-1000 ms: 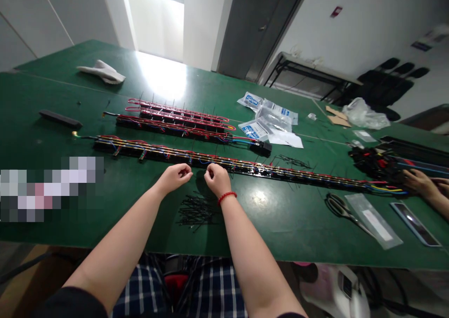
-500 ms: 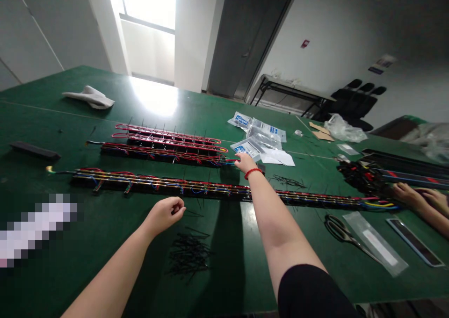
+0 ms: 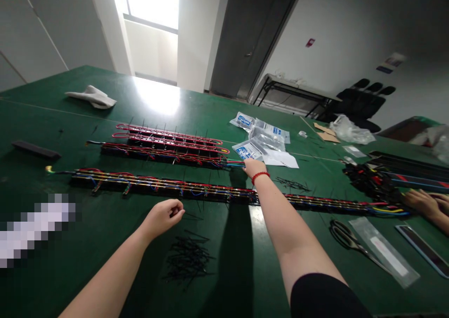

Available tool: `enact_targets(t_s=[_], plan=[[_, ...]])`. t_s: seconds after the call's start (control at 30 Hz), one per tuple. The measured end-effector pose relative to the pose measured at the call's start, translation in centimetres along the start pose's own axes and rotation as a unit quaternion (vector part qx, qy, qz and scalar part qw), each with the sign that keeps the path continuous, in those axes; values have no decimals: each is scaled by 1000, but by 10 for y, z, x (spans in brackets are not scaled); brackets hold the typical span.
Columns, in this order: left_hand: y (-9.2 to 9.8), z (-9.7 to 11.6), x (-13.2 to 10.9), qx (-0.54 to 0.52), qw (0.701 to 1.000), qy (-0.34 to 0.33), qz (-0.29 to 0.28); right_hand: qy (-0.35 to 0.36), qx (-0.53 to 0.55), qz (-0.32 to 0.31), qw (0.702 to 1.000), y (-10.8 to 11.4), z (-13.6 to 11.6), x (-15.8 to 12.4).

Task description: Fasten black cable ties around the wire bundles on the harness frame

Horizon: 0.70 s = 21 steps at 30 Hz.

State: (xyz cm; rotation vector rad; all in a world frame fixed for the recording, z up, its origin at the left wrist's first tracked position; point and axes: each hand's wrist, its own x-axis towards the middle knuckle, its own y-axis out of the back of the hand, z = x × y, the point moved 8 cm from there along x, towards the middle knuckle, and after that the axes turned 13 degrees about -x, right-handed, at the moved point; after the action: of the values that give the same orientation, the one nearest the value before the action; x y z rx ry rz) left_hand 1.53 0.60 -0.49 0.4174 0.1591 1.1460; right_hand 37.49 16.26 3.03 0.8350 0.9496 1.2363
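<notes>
Wire harnesses: three black strips [image 3: 161, 189] laced with red, blue and yellow wires, lying lengthwise across the middle of the frame; the longest is nearest the person, and two shorter ones lie behind it, left of centre, with red loops.
Left hand [image 3: 163, 217]: lower centre-left, fingers curled loosely together, apart from the harnesses; nothing shows in it, but whether it pinches something small I cannot tell.
Right hand [image 3: 253, 168]: centre, reaching over the longest strip, with a red bracelet [image 3: 260, 178] on the wrist; its fingertips [image 3: 245, 163] are at the blue-wire end of the middle strip. Touch or grip cannot be told.
Cable ties: two loose black bunches, one [image 3: 187, 259] below centre, one [image 3: 292, 184] right of the right hand.
Nearby: scissors [image 3: 345, 236] lower right; a co-worker's two hands [image 3: 423, 203] at the right edge; a green table [image 3: 206, 105] beneath everything.
</notes>
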Motion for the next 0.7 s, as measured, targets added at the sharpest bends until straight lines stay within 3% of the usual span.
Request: enact_targets(t_s=[0.27,0.53,0.7], plan=[[0,-3,-1,4,1000,-1,-2,54,-26,26,998,2,0,1],[0,-1,0,1,1000,-9,-1,69,-14,11,997,-5,-4,-3],[0,0,0,-4,1000,-6,-3,62,30,-7,998,23,5,-2]])
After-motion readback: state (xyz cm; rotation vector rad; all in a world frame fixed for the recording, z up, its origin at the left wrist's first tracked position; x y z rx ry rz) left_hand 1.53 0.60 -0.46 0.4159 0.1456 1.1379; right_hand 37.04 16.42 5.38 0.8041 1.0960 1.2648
